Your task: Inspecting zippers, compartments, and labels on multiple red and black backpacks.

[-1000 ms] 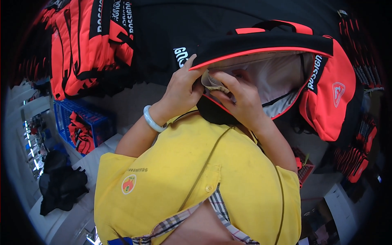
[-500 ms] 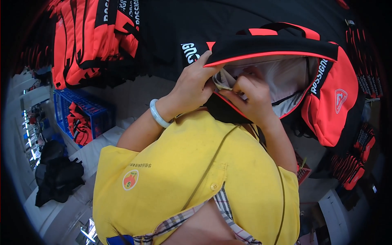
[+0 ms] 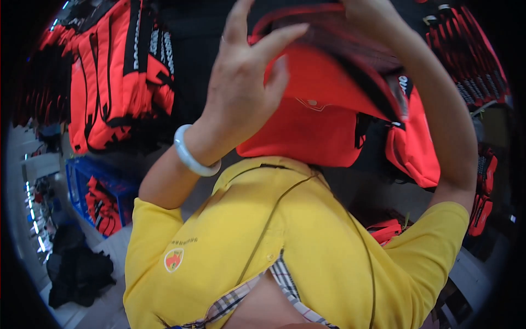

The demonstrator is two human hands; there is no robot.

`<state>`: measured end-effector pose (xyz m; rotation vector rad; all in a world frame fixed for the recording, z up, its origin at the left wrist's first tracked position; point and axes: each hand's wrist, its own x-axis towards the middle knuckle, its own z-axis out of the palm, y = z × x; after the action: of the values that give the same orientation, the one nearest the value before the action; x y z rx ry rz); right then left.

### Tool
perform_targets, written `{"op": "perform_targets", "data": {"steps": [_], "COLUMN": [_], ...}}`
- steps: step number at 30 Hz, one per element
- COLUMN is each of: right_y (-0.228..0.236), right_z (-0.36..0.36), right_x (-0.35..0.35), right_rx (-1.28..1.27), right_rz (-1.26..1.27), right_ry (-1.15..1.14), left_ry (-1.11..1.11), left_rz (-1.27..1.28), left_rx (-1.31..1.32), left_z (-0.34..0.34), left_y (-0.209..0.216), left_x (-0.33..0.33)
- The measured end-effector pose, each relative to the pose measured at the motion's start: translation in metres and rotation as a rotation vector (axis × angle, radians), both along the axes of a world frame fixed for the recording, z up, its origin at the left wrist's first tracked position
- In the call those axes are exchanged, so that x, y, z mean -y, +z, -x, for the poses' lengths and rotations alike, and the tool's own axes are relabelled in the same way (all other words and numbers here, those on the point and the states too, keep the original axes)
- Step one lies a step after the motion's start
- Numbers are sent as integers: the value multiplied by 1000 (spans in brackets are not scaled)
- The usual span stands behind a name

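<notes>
A red and black bag [image 3: 307, 129] sits in front of my body, its red front toward me and a dark panel at the top blurred by motion. My left hand [image 3: 241, 82], with a pale bangle on its wrist, is raised at the bag's left side; its fingers are spread and nothing shows in them. At the upper edge of the picture, my right hand [image 3: 372, 13] reaches over the bag's far top. Its fingers are mostly cut off by the frame edge, so whether they grip the bag is hidden.
Stacked red and black bags [image 3: 104, 77] stand at the left. Below them a blue crate [image 3: 76, 189] holds red and black pieces. Dark cloth [image 3: 79, 268] lies at lower left. More red pieces [image 3: 466, 55] are piled at far right.
Both hands have left the bag's gaping zip opening and moved up and away from me. The left fingers have spread. The bag's red front now faces me, and its pale lining is out of sight.
</notes>
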<state>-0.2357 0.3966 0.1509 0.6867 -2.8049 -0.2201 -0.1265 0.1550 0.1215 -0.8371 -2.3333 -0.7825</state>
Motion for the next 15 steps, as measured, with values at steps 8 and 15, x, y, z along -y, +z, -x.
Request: {"op": "perform_targets", "data": {"steps": [8, 15], "right_y": [195, 112], "right_z": [12, 21], "right_x": [-23, -134], "right_rx": [-204, 308], "right_rz": [381, 1265], "right_ry": [-301, -521], "left_ry": [-971, -375], "left_rz": [-373, -157], "left_rx": [-22, 248], "left_z": [-52, -36], "left_y": [95, 29], "left_x": [-94, -37]}}
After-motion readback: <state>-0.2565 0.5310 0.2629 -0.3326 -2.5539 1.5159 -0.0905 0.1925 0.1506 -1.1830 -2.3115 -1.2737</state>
